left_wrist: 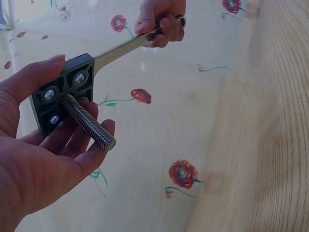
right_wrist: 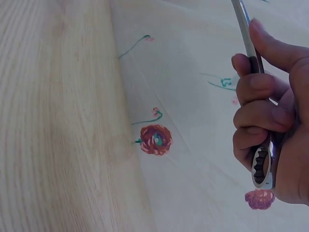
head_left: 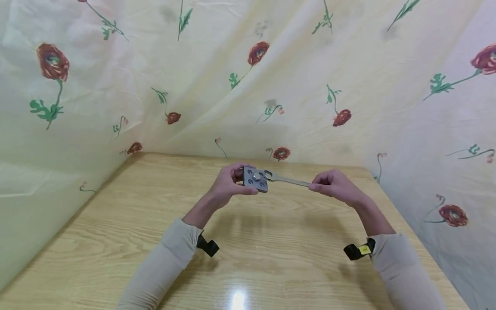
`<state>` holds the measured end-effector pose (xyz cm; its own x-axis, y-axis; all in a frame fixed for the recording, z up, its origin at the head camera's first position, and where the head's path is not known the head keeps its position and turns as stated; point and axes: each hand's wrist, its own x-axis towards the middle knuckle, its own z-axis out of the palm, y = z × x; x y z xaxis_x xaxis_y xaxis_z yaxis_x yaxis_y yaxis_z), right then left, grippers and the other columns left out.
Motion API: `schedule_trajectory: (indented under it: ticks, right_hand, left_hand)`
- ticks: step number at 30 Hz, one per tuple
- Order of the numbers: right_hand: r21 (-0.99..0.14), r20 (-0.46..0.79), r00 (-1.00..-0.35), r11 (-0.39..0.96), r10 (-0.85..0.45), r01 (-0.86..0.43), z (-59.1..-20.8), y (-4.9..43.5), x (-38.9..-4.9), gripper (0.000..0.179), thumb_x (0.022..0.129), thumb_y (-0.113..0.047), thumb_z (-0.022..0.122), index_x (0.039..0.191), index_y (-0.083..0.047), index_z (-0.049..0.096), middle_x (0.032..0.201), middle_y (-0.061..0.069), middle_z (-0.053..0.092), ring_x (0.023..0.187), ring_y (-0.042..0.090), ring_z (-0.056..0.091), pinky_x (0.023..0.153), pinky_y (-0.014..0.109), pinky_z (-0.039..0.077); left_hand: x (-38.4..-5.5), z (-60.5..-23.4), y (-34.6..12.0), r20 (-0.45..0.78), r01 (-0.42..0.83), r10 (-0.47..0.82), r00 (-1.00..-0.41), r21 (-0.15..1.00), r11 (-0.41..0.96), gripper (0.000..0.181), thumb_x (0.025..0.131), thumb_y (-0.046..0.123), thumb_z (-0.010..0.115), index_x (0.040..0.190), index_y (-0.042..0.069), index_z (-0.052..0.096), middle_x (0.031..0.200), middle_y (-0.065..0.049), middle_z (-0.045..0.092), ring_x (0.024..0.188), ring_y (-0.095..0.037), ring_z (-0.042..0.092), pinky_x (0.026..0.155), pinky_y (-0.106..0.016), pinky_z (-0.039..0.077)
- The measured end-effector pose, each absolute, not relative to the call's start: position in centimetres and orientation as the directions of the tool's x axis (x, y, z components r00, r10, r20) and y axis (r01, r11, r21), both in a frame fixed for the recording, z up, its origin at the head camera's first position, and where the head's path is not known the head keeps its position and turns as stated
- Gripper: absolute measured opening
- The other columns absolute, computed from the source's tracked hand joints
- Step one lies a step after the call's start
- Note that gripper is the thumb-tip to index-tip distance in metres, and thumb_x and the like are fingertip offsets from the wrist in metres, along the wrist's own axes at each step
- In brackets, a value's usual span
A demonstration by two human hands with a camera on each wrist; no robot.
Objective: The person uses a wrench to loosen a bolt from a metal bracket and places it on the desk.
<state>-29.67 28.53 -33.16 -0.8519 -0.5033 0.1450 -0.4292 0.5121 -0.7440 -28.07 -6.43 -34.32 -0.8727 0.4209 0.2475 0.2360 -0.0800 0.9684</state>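
My left hand (head_left: 226, 186) grips a dark square plate (head_left: 255, 185) by its edges, thumb on one side and fingers on the other. A hex bolt goes through the plate's middle; its head (head_left: 257, 176) faces the head camera. In the left wrist view the bolt's long threaded shank (left_wrist: 89, 122) sticks out of the ribbed back, beside the fingers. My right hand (head_left: 335, 186) holds a ring wrench (head_left: 291, 181), fingers curled round its far end. That end's toothed ring (right_wrist: 260, 166) shows below the fist. The wrench's other ring is at the plate's right edge, beside the bolt head.
Both hands are above a light wood-grain table (head_left: 248, 241). A pale cloth (head_left: 201, 86) with red flowers hangs behind and along both sides. Black straps with small devices (head_left: 209, 247) sit on both wrists, below pale sleeves.
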Motion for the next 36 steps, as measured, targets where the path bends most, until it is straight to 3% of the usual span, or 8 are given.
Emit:
schedule_trajectory:
  ticks: [14,36]
  right_hand:
    - [-0.759,0.214,-0.875,0.49,-0.434,-0.429,-33.5,26.4,-26.8,0.019,0.096,-0.013,0.065,0.086,0.001,0.073,0.056,-0.01,0.036,0.049,0.006,0.028,0.045,0.027,0.029]
    - [-0.761,0.183,-0.908,0.531,-0.376,-0.373,-34.1,25.7,-26.1,0.021,0.095,-0.019,0.067,0.089,0.0,0.074,0.057,-0.01,0.038,0.052,0.004,0.03,0.049,0.027,0.031]
  left_hand:
    - [-28.2,-34.5,-6.4,0.265,0.249,0.391,-0.881,0.964,-0.092,0.06,0.077,-0.01,0.074,0.133,-0.005,0.054,0.129,-0.031,0.062,0.097,-0.013,0.065,0.08,-0.023,0.057]
    - [-28.2,-34.5,-6.4,0.268,0.251,0.385,-0.883,0.963,-0.094,0.061,0.077,-0.011,0.075,0.134,-0.003,0.053,0.133,-0.029,0.061,0.1,-0.015,0.064,0.081,-0.023,0.058]
